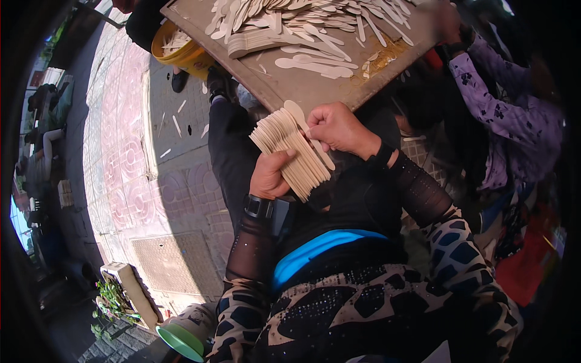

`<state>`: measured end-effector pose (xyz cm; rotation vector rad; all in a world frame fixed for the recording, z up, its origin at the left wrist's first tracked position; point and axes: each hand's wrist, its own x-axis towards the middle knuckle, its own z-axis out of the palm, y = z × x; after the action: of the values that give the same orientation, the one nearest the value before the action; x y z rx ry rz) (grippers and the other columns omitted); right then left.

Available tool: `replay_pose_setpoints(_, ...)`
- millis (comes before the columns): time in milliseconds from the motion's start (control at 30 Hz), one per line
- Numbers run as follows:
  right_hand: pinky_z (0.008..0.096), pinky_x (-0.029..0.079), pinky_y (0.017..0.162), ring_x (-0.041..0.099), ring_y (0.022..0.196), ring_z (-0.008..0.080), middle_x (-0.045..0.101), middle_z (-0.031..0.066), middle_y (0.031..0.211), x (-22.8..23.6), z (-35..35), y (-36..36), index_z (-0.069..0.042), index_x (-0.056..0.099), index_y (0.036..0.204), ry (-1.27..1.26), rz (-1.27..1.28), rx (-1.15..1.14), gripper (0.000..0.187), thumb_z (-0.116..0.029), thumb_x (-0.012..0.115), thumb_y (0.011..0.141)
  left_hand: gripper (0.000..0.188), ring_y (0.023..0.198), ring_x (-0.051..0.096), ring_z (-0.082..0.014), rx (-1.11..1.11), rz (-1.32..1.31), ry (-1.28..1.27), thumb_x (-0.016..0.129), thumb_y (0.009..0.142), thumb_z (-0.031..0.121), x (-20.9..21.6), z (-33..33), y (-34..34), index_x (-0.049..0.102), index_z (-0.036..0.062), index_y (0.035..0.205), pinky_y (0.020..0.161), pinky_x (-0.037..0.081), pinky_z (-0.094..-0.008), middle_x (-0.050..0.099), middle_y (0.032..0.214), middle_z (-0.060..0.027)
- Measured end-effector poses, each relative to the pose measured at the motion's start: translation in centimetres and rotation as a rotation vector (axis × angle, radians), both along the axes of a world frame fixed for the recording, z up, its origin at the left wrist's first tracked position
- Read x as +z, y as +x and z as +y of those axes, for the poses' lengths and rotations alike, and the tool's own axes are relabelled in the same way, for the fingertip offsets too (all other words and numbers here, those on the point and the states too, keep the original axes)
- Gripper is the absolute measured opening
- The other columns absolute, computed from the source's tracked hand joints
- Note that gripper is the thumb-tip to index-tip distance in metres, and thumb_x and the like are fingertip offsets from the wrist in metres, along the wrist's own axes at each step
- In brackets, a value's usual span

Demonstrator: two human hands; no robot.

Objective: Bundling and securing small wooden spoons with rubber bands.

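Note:
A thick stack of pale wooden spoons (296, 160) rests in my left hand (270, 174), whose thumb lies across the stack's near side. At the stack's right end my right hand (342, 130) pinches one wooden spoon (319, 150) between thumb and fingertips. That spoon stands slightly apart from the others, its rounded end pointing up and left. Both hands are above my lap, just below the table's near corner. The left fingers behind the stack are hidden.
Ahead is a brown table (272, 85) heaped with loose wooden spoons (290, 18). A yellow bucket (175, 51) with wooden pieces stands left of it. Another person's patterned purple sleeve (484, 103) is at the right. A green-rimmed container (181, 343) sits at lower left.

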<state>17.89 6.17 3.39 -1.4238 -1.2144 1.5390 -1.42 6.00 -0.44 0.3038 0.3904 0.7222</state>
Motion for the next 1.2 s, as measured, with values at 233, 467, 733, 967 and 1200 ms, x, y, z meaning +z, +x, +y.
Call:
replay_pose_setpoints(233,0.0224,0.041,0.042,0.054,0.049,0.0065,0.057,0.0015,0.061,-1.8,-2.9,-0.1,0.003,0.061,0.077,0.107,-0.153,-0.045,0.006,0.000,0.061,0.082,0.046,0.104,0.062,-0.0300,-0.041,0.138,0.033,0.049,0.084,-0.006,0.4,-1.9,1.2,0.042,-0.0012,0.128,0.089,0.053,-0.0457,0.058,0.114,-0.0148)
replay_pose_setpoints(467,0.0244,0.041,0.043,0.053,0.050,0.0062,0.057,0.0021,0.058,-1.9,-4.3,0.6,0.002,0.064,0.076,0.138,-0.073,-0.046,0.007,-0.004,0.064,0.080,0.046,0.102,0.062,-0.0240,-0.071,0.249,0.106,0.051,0.083,-0.005,-0.2,-2.9,1.5,0.044,0.0014,0.128,0.086,0.054,-0.0399,0.059,0.112,-0.0103)
replay_pose_setpoints(733,0.0344,0.046,0.054,0.061,0.055,0.0204,0.062,0.0133,0.062,-0.6,-6.2,0.0,-0.001,0.064,0.069,0.312,-0.541,-0.053,0.012,-0.012,0.067,0.073,0.045,0.100,0.062,-0.0244,-0.128,0.325,0.050,0.051,0.082,-0.006,-0.1,-3.5,1.3,0.045,-0.0005,0.126,0.086,0.054,-0.0399,0.059,0.110,-0.0109)
replay_pose_setpoints(967,0.0321,0.049,0.054,0.062,0.059,0.0194,0.064,0.0112,0.072,-3.2,-8.5,0.6,0.000,0.064,0.086,-0.099,-0.135,0.110,0.034,-0.034,0.067,0.083,0.044,0.106,0.060,-0.0298,-0.051,0.144,-0.007,0.053,0.081,-0.002,0.1,-2.6,0.6,0.045,-0.0022,0.125,0.093,0.051,-0.0438,0.059,0.113,-0.0159)
replay_pose_setpoints(1200,0.0246,0.053,0.053,0.064,0.060,0.0181,0.064,0.0134,0.078,-3.8,-9.6,-0.2,0.005,0.057,0.103,-0.500,0.554,0.176,0.049,-0.041,0.064,0.088,0.044,0.106,0.057,-0.0320,-0.077,-0.003,-0.013,0.055,0.081,0.002,-0.4,-2.1,1.1,0.045,-0.0018,0.123,0.096,0.047,-0.0474,0.058,0.108,-0.0149)
